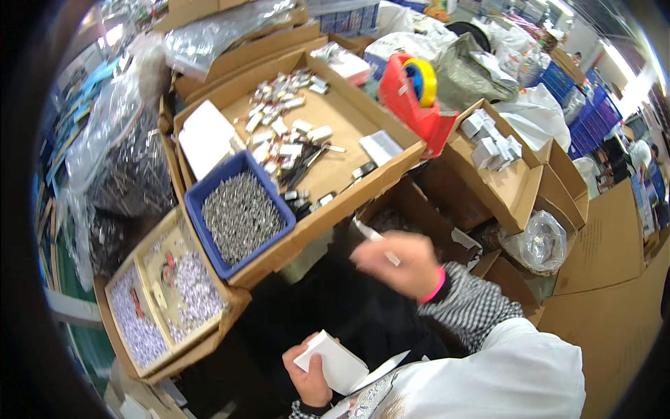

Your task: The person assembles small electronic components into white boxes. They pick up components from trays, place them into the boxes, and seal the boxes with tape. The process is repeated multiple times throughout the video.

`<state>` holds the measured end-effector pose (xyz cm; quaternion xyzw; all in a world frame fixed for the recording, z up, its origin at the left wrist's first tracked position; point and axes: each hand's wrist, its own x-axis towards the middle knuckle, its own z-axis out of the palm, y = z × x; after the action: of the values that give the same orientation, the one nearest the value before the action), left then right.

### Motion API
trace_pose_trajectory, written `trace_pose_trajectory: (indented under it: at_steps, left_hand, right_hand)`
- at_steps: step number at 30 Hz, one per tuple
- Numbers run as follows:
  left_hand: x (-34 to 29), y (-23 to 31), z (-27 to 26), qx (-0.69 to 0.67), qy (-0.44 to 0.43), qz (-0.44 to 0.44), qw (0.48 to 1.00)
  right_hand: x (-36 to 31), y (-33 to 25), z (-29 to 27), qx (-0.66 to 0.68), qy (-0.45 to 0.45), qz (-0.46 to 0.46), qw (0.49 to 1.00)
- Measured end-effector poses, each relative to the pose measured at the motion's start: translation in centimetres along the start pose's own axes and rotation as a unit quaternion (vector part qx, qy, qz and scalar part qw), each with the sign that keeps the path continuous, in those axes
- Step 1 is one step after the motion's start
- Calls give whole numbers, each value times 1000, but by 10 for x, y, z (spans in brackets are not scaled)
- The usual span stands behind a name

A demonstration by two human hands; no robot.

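Note:
Low in the view, my left hand [307,376] grips a small white box [335,363], its thumb across the near side. A white flap or sheet [382,369] sticks out beside the box, against my shirt; whether it belongs to the box I cannot tell. To the right and higher up, my right hand [403,267] is closed around a thin white strip [368,230]. Motion smears the fingers, and the strip's kind is not clear. This hand is in the air near the front edge of the big cardboard tray [349,199], apart from the box.
Inside the tray are a blue bin [222,269] of small metal parts, several small white-and-metal pieces [279,129] and a white box [207,140]. A divided wooden box [143,265] holds small pale pieces. A red tape dispenser [436,129] and a carton of small white boxes [530,183] stand right.

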<state>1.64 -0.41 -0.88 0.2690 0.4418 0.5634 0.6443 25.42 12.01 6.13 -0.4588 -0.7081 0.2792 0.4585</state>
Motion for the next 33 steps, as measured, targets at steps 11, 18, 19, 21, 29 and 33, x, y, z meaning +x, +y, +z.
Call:
trace_pose_trajectory:
  at_steps: [11, 18, 19, 21, 29, 33]
  left_hand:
    - [-7, 12, 14, 113, 73, 6, 991]
    - [-10, 13, 15, 182, 72, 17, 981]
    - [-10, 13, 15, 195, 72, 24, 978]
    - [-11, 13, 15, 209, 72, 34, 975]
    - [-13, 16, 24, 199, 67, 51, 976]
    - [-14, 14, 23, 164, 67, 32, 984]
  right_hand:
    - [115, 54, -164, -91, 198, 143, 965]
    - [112, 45, -161, 149, 209, 192, 947]
    - [113, 45, -159, 164, 227, 191, 941]
    - [114, 43, -157, 189, 248, 201, 929]
    - [91, 36, -151, 183, 279, 183, 925]
    - [71, 46, -143, 268, 280, 257, 885]
